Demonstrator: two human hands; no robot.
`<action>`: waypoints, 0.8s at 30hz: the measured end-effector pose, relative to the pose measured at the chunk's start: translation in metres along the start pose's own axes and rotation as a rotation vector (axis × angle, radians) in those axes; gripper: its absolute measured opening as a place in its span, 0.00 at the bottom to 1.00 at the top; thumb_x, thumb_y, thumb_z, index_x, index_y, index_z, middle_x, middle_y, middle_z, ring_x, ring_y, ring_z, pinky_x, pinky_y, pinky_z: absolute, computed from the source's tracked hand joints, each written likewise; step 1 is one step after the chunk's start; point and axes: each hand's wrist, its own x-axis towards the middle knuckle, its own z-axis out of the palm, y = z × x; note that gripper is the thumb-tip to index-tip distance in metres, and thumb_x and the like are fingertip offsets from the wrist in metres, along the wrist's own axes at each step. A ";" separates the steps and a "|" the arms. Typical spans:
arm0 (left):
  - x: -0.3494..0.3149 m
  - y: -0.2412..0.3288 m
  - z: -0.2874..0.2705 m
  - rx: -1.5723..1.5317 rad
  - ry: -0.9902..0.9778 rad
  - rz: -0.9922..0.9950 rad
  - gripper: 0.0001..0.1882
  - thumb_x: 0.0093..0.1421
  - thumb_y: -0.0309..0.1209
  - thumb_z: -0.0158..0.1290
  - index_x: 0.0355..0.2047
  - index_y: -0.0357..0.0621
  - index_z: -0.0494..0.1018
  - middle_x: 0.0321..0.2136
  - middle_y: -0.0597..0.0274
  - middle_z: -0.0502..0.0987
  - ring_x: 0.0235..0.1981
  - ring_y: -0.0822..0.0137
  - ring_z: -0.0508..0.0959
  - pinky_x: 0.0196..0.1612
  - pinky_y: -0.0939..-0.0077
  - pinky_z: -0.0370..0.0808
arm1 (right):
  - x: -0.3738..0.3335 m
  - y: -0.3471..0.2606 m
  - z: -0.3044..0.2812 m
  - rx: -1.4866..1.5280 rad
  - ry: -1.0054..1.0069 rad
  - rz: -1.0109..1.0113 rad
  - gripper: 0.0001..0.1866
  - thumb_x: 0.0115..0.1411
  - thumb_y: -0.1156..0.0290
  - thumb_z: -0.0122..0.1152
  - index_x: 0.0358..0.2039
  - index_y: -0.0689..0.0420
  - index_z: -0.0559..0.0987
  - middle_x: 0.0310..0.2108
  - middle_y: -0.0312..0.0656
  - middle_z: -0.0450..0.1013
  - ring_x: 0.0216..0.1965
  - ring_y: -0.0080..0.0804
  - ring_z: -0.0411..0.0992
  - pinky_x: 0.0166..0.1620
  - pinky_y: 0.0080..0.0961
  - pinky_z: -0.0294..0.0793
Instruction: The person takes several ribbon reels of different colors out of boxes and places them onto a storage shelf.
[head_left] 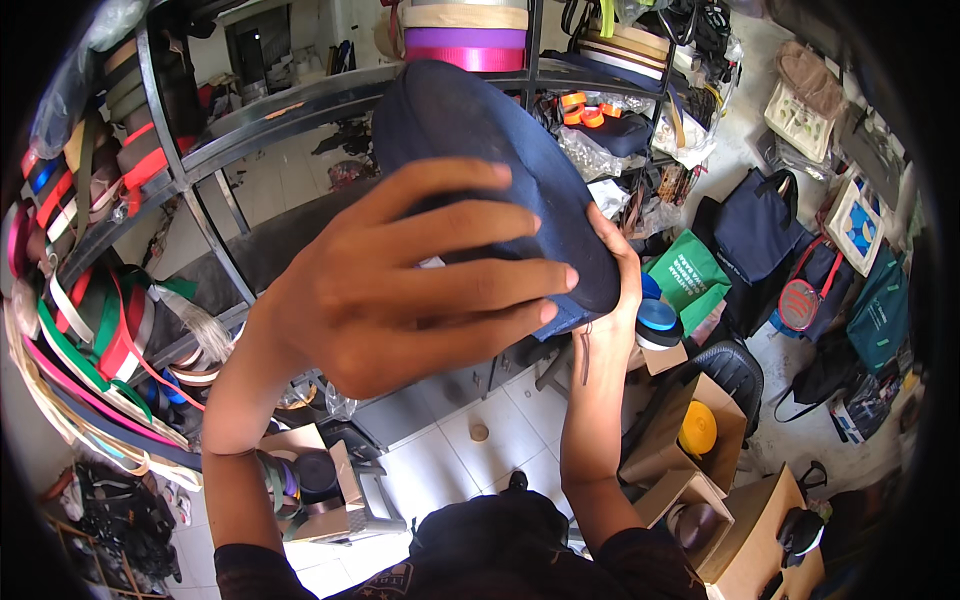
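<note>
A thick, dark navy roll, apparently of webbing, is held up in front of me between both hands. My left hand reaches across its near side, with the fingers spread over the surface and the thumb hidden. At the right edge of the roll, my right hand grips from the side and below; most of its fingers are behind the roll. Behind the roll runs a black metal rack, and pink, purple and beige rolls stand on its shelf.
Many coloured strap rolls crowd the left rack. Open cardboard boxes stand at lower right, one with a yellow roll. Another box is at lower left. Bags hang or lean along the right wall. White floor tiles show below.
</note>
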 end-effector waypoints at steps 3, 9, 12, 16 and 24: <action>-0.003 -0.001 -0.007 0.055 -0.033 0.035 0.10 0.46 0.30 0.62 0.32 0.56 0.79 0.44 0.71 0.79 0.46 0.62 0.78 0.50 0.60 0.75 | -0.005 0.007 0.008 -0.002 0.046 -0.002 0.17 0.64 0.67 0.50 0.47 0.67 0.74 0.42 0.52 0.77 0.41 0.43 0.77 0.47 0.37 0.78; 0.000 -0.010 -0.006 0.143 -0.004 0.164 0.18 0.42 0.34 0.58 0.37 0.67 0.82 0.44 0.75 0.77 0.44 0.58 0.77 0.47 0.62 0.76 | -0.007 -0.006 0.011 -0.052 -0.007 0.037 0.20 0.65 0.64 0.47 0.48 0.68 0.73 0.42 0.54 0.76 0.42 0.44 0.77 0.48 0.38 0.77; -0.005 -0.015 -0.013 0.219 -0.003 0.245 0.21 0.40 0.33 0.59 0.37 0.72 0.82 0.40 0.77 0.76 0.40 0.61 0.78 0.41 0.67 0.79 | 0.008 -0.007 0.032 -0.057 -0.018 0.131 0.21 0.64 0.61 0.48 0.48 0.68 0.74 0.41 0.53 0.76 0.40 0.43 0.77 0.46 0.35 0.78; 0.001 -0.034 0.010 0.353 0.081 0.266 0.22 0.41 0.33 0.62 0.38 0.74 0.81 0.38 0.78 0.76 0.34 0.64 0.79 0.38 0.71 0.81 | 0.057 -0.035 0.032 -0.152 -0.078 0.117 0.19 0.63 0.61 0.51 0.43 0.66 0.76 0.36 0.49 0.77 0.34 0.37 0.77 0.40 0.28 0.79; 0.018 -0.075 0.024 0.580 -0.113 0.173 0.21 0.45 0.40 0.57 0.43 0.77 0.79 0.44 0.70 0.77 0.38 0.59 0.80 0.43 0.67 0.81 | 0.162 -0.065 0.059 -0.295 -0.304 0.168 0.12 0.60 0.66 0.55 0.36 0.63 0.77 0.30 0.45 0.77 0.27 0.32 0.77 0.31 0.25 0.80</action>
